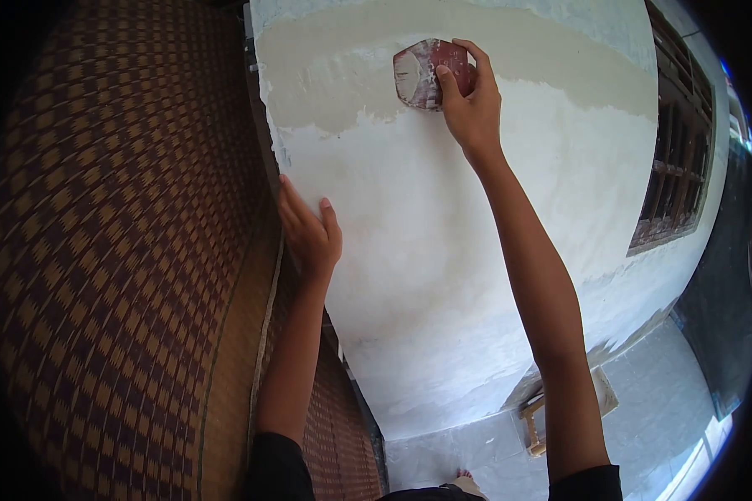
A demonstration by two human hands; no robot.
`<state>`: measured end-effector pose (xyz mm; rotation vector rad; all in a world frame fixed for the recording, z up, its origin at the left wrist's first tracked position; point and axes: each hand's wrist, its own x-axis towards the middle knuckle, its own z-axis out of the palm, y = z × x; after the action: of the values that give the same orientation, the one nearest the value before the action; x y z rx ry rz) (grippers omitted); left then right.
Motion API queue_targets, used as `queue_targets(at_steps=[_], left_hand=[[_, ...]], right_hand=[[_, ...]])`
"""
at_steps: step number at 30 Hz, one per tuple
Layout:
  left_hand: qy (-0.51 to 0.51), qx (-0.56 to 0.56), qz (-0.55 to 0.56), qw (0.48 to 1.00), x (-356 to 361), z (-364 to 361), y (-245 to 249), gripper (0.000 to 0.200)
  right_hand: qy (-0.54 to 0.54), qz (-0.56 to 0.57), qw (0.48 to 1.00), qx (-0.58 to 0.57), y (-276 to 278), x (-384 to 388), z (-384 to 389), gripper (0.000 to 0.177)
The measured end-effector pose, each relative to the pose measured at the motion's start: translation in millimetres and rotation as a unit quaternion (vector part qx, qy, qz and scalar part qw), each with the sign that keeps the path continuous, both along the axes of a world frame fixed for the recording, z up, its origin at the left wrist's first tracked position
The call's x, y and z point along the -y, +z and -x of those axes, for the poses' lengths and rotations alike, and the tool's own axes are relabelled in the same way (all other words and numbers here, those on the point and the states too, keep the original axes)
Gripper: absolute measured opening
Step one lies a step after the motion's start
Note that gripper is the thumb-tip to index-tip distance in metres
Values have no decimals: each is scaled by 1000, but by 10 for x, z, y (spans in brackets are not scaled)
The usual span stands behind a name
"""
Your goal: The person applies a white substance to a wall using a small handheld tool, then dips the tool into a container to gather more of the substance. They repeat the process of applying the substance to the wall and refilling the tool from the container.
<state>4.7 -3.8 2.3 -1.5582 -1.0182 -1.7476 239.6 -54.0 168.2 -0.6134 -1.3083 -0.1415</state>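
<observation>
My right hand point(475, 104) grips a worn, dark-red putty spreader point(430, 73), its left part smeared with pale putty. The thumb presses on its face while the fingers curl round its right edge. The spreader is up against the upper part of a white wall point(409, 217), over a band of beige putty point(317, 71). Lower down on the left, my left hand point(311, 230) rests at the wall's vertical edge, fingers stretched out and thumb apart, holding nothing.
A brown-and-tan woven mat point(134, 209) covers the left side. To the right is a wooden barred window point(677, 167). A small wooden frame point(533, 426) stands on the grey floor point(652, 409) by the wall's foot. A dark panel point(718, 284) stands at the far right.
</observation>
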Motion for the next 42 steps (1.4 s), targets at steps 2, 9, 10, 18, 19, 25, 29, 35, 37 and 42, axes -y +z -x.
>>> queue_targets(at_steps=[2,9,10,18,19,25,29,35,37,42], left_hand=[[-11,1,7,1000,1,14,-8,72],[11,-3,-9,1000,-24,1,-1,72],[8,-3,-7,1000,-7,-6,0,72],[7,-5,-12,1000,-20,12,-7,72],[13,-5,-11,1000,-24,8,-1,72],[1,0,-2,1000,-9,17,-8,73],[13,4,-6,1000,-30,12,-23,72],[3,8,3,1000,-17,25,-20,72],[24,-4,-15,1000,-47,34,-19,73],[9,5,5,1000,4,13,-11,73]], right_hand=[[-3,-12,1000,-22,-2,-134,-140,42],[100,-13,993,-66,20,-24,-251,42],[59,-4,998,-36,35,-35,-191,42],[69,-30,995,-69,66,-22,-287,41],[82,-6,994,-70,65,-18,-270,41],[-31,-8,999,-31,55,42,-237,40],[36,-27,998,-46,87,20,-271,41],[-41,-49,998,7,142,-64,-260,40],[-15,-56,998,-8,154,0,-232,40],[-66,-63,995,43,173,-15,-107,39]])
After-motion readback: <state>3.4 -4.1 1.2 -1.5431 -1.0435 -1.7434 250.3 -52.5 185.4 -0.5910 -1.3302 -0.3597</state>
